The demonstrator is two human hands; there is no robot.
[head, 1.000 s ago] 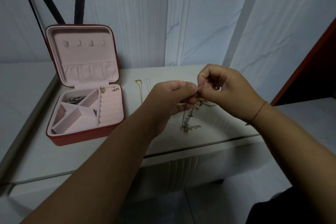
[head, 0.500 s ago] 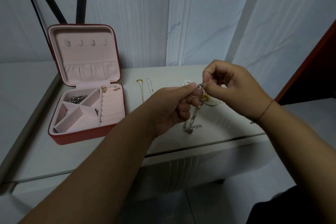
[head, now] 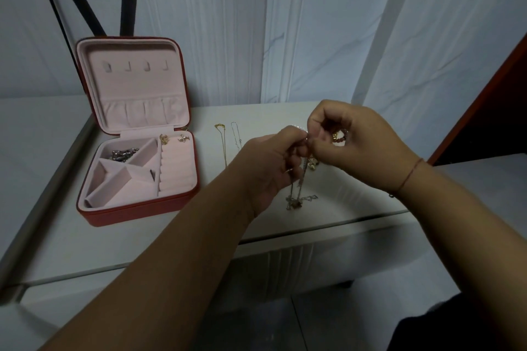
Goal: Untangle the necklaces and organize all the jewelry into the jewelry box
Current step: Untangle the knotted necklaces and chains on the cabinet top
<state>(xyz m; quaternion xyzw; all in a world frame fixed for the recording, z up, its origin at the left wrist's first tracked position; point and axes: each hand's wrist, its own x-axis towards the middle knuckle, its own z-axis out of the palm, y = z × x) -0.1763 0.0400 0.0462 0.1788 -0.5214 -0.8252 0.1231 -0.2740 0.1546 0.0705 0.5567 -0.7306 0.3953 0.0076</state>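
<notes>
Above the white table, my left hand (head: 271,164) and my right hand (head: 350,142) meet and both pinch a tangle of thin necklace chains (head: 301,179). The chains hang down between them, their pendants (head: 293,204) touching the tabletop. A red jewelry box (head: 137,208) with pink lining stands open at the left; a silver chain (head: 122,154) lies in one compartment and two small earrings (head: 172,139) sit at the top of the ring rolls. A gold necklace (head: 222,139) and a silver necklace (head: 236,134) lie straight on the table between box and hands.
The white table (head: 342,208) has its front edge just below my hands, with floor beyond it. A beaded bracelet (head: 339,138) shows behind my right hand. White marbled wall panels stand behind; black poles rise behind the box lid. A dark red edge is at the right.
My hands have drifted slightly apart and back together while working the same tangle; the hanging chains shifted a little. The box and the laid-out necklaces have not moved.
</notes>
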